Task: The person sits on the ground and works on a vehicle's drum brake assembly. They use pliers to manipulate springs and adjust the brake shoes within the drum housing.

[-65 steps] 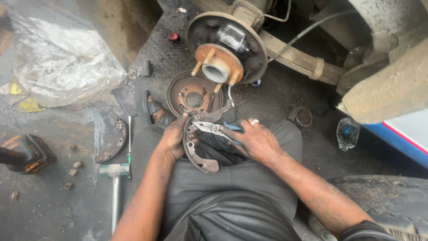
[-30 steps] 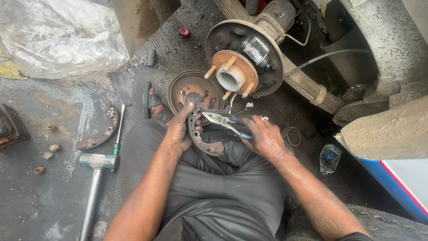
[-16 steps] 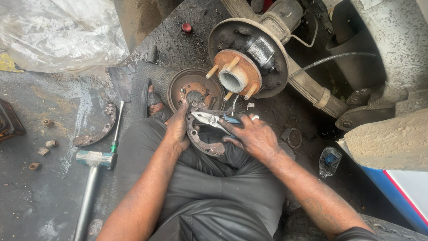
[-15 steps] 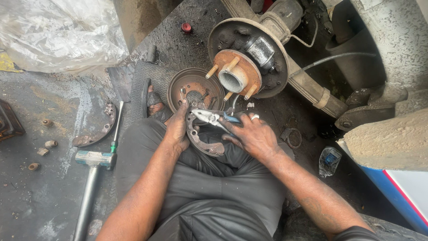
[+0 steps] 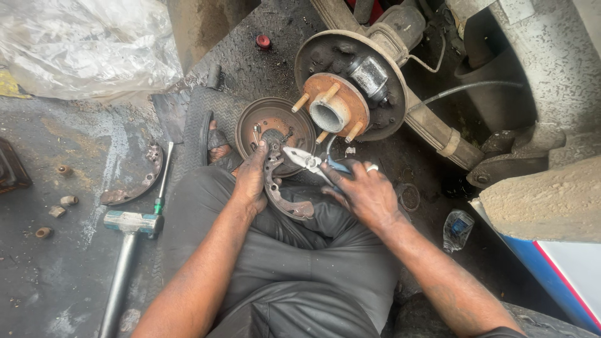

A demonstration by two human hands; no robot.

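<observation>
Your view has closed in and tilted since a couple of seconds back, so the wheel hub (image 5: 332, 109) with its studs now sits upper centre and the brake drum (image 5: 275, 128) lies flat just in front of your lap. Your left hand (image 5: 253, 178) has crept up the brake shoe (image 5: 285, 194), fingers wrapped over its upper end, thumb side pressing it against your knee (a firm closed grip, not a pinch). Your right hand (image 5: 363, 194) is curled shut round the blue handles of the pliers (image 5: 307, 161), whose nose has swung left from where it was a second ago and now meets the top of the shoe beside your left fingertips. That reads as the work moving from positioning to actually gripping some small fitting on the shoe. What the jaws hold, I cannot tell: your fingers and the plier head cover it. The shoe's lower end is half lost against dark trousers. A second brake shoe (image 5: 134, 184) lies on the floor well to the left, next to a hammer (image 5: 128, 241) and a screwdriver (image 5: 163, 178). Your foot in a sandal (image 5: 216, 141) touches the drum's edge. The plastic bottle (image 5: 457, 228) on the right is blurred.
</observation>
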